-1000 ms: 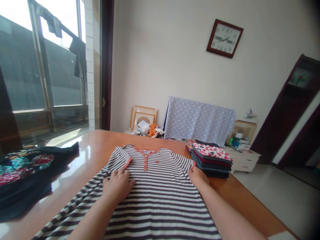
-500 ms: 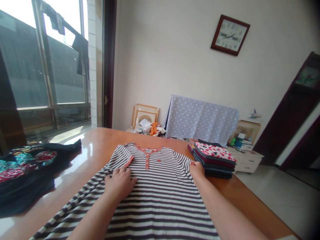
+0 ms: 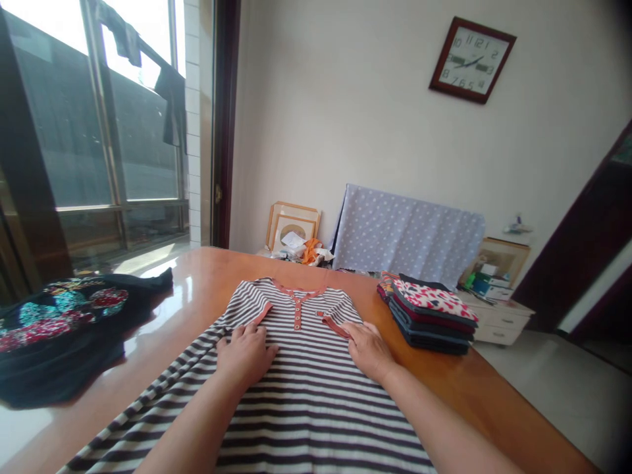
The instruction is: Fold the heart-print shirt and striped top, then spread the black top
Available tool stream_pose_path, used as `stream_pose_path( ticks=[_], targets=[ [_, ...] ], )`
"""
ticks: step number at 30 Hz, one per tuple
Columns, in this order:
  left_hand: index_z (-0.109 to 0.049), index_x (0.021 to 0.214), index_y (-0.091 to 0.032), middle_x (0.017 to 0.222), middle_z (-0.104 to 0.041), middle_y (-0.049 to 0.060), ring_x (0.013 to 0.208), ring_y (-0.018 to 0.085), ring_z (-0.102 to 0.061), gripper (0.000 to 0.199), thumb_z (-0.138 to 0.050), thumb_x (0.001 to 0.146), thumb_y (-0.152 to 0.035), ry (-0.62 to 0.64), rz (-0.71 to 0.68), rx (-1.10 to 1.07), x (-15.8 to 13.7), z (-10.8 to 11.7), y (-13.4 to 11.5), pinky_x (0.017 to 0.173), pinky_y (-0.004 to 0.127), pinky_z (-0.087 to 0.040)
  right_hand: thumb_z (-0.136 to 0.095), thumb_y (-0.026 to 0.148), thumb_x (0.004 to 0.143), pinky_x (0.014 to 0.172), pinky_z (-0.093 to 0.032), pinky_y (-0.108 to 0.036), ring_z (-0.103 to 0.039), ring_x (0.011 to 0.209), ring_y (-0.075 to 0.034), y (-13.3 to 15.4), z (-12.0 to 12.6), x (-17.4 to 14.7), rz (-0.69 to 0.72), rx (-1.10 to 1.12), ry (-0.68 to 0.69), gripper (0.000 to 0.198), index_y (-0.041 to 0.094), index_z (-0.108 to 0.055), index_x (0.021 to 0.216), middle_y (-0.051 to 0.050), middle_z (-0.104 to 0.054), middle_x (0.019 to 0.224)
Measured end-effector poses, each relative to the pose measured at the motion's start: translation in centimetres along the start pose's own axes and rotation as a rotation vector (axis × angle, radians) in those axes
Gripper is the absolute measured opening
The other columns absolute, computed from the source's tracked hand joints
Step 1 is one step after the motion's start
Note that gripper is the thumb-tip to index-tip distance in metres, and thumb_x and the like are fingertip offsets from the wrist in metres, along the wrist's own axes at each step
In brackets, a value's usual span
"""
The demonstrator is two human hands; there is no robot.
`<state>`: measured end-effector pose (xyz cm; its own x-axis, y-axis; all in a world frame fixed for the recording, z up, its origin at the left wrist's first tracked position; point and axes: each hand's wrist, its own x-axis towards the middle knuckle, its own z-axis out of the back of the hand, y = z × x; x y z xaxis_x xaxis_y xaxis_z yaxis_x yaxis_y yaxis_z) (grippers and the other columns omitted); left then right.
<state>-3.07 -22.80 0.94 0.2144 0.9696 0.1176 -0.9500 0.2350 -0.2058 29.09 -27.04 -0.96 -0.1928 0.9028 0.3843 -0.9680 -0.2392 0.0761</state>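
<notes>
A black-and-white striped shirt with an orange-red neckline and buttons lies spread out in front of me. Both of its short sleeves are turned inward over the chest. My left hand rests flat on the shirt just below the left sleeve's cuff, fingers apart. At the other side, my right hand has its fingers closed at the cuff of the right sleeve. That sleeve partly covers the small chest patch.
A stack of folded clothes stands to the right on the glossy wooden table. Dark sequinned clothing lies at the left. Beyond the table are a dotted cloth, picture frames and a drawer cabinet.
My right hand has moved left with the right sleeve, folding it in over the chest. The left hand stays on the shirt. The view has shifted slightly.
</notes>
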Motion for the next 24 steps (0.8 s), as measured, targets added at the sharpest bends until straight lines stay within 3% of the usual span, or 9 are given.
stream_pose_path(
  ticks=[5, 8, 11, 15, 19, 24],
  targets=[
    [-0.064, 0.126, -0.024, 0.147, -0.053, 0.013, 0.134, 0.038, -0.042, 0.054, -0.043, 0.089, -0.058, -0.002, 0.002, 0.012, 0.0, 0.0, 0.0, 0.103, 0.064, -0.035, -0.050, 0.023, 0.094, 0.097, -0.036, -0.034, -0.063, 0.102, -0.020, 0.2, 0.6, 0.4, -0.104, 0.006, -0.022, 0.026, 0.027, -0.068, 0.111, -0.002, -0.075, 0.105],
    [-0.063, 0.128, -0.024, 0.148, -0.052, 0.013, 0.134, 0.037, -0.042, 0.055, -0.043, 0.090, -0.058, -0.004, 0.001, 0.019, 0.0, 0.1, -0.1, 0.103, 0.062, -0.036, -0.052, 0.034, 0.096, 0.093, -0.034, -0.036, -0.061, 0.103, -0.022, 0.7, 0.9, 1.1, -0.139, -0.031, -0.048, 0.022, 0.027, -0.069, 0.108, -0.003, -0.074, 0.103],
    [-0.063, 0.128, -0.024, 0.149, -0.051, 0.013, 0.135, 0.037, -0.042, 0.055, -0.042, 0.090, -0.058, 0.003, 0.006, 0.025, -0.1, 0.3, -0.2, 0.102, 0.062, -0.037, -0.058, 0.043, 0.093, 0.092, -0.033, -0.037, -0.057, 0.107, -0.025, 1.1, 0.6, 1.8, -0.141, -0.081, -0.001, 0.022, 0.028, -0.070, 0.104, -0.005, -0.071, 0.106],
    [-0.064, 0.127, -0.025, 0.149, -0.051, 0.013, 0.135, 0.038, -0.042, 0.054, -0.043, 0.090, -0.058, 0.009, 0.012, 0.020, -0.2, 0.4, -0.3, 0.102, 0.063, -0.036, -0.054, 0.036, 0.096, 0.090, -0.034, -0.033, -0.057, 0.107, -0.023, 0.7, -0.3, 2.8, -0.226, -0.058, 0.043, 0.021, 0.026, -0.072, 0.097, -0.006, -0.070, 0.106],
    [-0.064, 0.126, -0.025, 0.148, -0.052, 0.013, 0.135, 0.038, -0.042, 0.052, -0.044, 0.090, -0.057, 0.014, 0.017, 0.008, -0.2, 0.5, -0.3, 0.102, 0.063, -0.036, -0.048, 0.033, 0.098, 0.075, -0.035, -0.028, -0.061, 0.091, -0.019, -0.5, -0.8, 3.9, -0.357, 0.003, 0.028, 0.028, 0.024, -0.072, 0.088, -0.006, -0.072, 0.096],
    [-0.064, 0.126, -0.024, 0.147, -0.053, 0.013, 0.134, 0.037, -0.043, 0.053, -0.044, 0.089, -0.057, 0.002, 0.012, 0.008, -0.2, 0.5, -0.4, 0.102, 0.063, -0.036, -0.034, 0.040, 0.102, 0.061, -0.030, -0.025, -0.060, 0.076, -0.015, -1.2, -0.7, 4.5, -0.436, 0.070, -0.004, 0.040, 0.024, -0.071, 0.096, -0.002, -0.073, 0.087]
  ],
)
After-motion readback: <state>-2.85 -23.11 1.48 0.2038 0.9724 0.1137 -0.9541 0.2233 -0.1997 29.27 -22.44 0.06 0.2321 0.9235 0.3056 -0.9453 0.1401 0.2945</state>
